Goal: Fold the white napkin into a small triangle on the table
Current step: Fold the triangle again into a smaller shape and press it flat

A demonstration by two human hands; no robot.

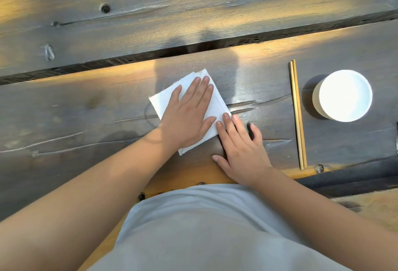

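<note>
The white napkin [216, 104] lies folded into a tilted square on the dark wooden table [86, 120], near its front edge. My left hand [187, 113] rests flat on top of it, fingers together and stretched out, covering most of the cloth. My right hand [239, 148] lies flat on the table beside the napkin's near right edge, with two fingertips touching that edge. The napkin's far corner shows frayed threads. Neither hand grips anything.
A pair of wooden chopsticks [297, 115] lies lengthwise to the right of the napkin. A white bowl [344, 96] stands further right. A dark gap [150, 56] between planks runs across the table behind the napkin.
</note>
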